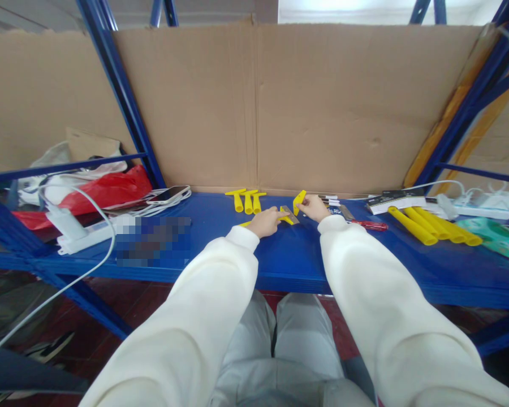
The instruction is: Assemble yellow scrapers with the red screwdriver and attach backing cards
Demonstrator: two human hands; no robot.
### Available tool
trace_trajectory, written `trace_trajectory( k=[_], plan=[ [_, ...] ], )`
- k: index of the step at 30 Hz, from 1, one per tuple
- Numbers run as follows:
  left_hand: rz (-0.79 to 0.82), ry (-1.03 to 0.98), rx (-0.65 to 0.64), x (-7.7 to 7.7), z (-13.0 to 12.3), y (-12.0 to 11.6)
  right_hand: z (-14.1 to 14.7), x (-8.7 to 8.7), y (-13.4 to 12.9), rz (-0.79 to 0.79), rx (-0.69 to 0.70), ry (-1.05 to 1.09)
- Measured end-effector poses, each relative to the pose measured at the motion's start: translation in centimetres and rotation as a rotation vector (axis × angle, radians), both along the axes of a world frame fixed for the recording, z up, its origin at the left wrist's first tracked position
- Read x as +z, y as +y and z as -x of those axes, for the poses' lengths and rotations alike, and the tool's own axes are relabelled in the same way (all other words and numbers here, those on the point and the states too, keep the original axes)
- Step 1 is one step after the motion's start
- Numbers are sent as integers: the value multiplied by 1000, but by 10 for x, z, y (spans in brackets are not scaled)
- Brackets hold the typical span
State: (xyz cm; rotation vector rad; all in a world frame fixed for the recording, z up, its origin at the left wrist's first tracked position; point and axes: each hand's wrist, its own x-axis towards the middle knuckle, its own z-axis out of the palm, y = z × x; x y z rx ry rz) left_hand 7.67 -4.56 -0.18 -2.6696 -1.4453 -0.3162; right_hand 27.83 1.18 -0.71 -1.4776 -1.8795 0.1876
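My left hand (pixel 266 223) is closed round a yellow-handled scraper lying low over the blue tabletop. Its flat metal blade (pixel 294 217) points right, and my fingers cover most of the handle. Just right of the blade, my right hand (pixel 316 208) pinches a small flat yellow plastic piece (pixel 298 201), held tilted up off the table. The piece and the blade are close together; whether they touch I cannot tell. Behind my left hand stand three yellow T-shaped parts (pixel 248 202) in a row.
Right of my right hand lie a red-handled screwdriver (pixel 370 225), a black-and-white box (pixel 396 200) and several yellow tubes (pixel 413 226). A green tape roll (pixel 492 236) is at far right. At left are a power strip (pixel 85 234), a phone (pixel 169 195) and a red bag (pixel 110 189). Cardboard (pixel 254 107) stands behind.
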Motion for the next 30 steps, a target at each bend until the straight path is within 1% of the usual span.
trace_trajectory(
  k=[5,8,13,15,18,23,26,30],
  plan=[
    [11,-6,-4,1,0,-1,6,1,-5,69,-47,-86],
    [19,-3,-6,2,0,-2,6,4,-7,67,-95,-109],
    [15,-1,-4,2,0,-1,-3,10,-5,23,-145,-18],
    [11,-3,-5,2,0,-1,-5,11,-4,33,-135,53],
    [5,-12,6,0,0,0,-5,11,-5,98,-87,175],
    [26,-71,31,-1,-1,1,4,15,-17,317,76,323],
    [47,-89,40,0,-2,1,12,20,-26,409,121,314],
    [61,-92,49,0,-3,1,22,23,-35,433,86,236]
  ],
)
